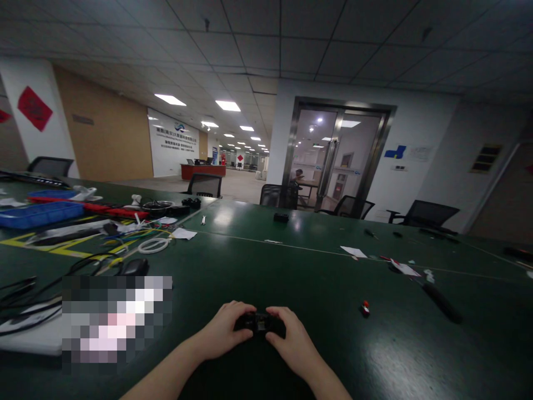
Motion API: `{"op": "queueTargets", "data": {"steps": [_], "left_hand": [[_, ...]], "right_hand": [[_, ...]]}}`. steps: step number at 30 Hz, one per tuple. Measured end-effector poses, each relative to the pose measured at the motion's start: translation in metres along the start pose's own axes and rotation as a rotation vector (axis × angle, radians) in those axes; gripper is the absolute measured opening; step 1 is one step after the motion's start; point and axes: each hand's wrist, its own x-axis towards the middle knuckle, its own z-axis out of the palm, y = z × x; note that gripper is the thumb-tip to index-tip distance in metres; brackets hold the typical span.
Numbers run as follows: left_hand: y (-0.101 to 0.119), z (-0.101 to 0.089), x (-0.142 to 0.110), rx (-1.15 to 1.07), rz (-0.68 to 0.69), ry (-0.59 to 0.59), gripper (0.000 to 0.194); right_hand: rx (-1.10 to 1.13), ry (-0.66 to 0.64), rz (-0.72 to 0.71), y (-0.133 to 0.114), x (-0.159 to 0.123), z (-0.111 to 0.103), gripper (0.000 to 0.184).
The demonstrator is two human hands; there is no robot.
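Gripping one end of a small black device (261,323) between thumb and fingers, the left hand (222,331) faces the right hand (292,337) — which holds the other end — at the green counter (258,272), left of a red-and-white object (365,309).

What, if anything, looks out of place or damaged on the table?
On the left, a loose white coil and skewed paper look untidy amid other clutter. A pixelated patch hides part of that side. No spill shows. The black device in the left hand and right hand is too dim to judge for damage.
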Motion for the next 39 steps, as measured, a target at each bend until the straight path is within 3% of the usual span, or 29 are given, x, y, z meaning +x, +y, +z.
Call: {"op": "queueTargets", "data": {"steps": [11,32,39], "left_hand": [[0.009,-0.009,-0.004,-0.038,-0.034,-0.027,0.029],[-0.007,-0.003,-0.002,-0.180,-0.032,-0.060,0.034],[-0.012,0.001,-0.001,-0.204,-0.011,-0.041,0.036]], "right_hand": [[0.083,-0.032,0.056,-0.006,-0.002,-0.004,0.036],[0.064,0.004,0.004,-0.015,-0.005,-0.004,0.024],[0.080,-0.009,-0.001,-0.016,-0.005,-0.005,0.028]]}}
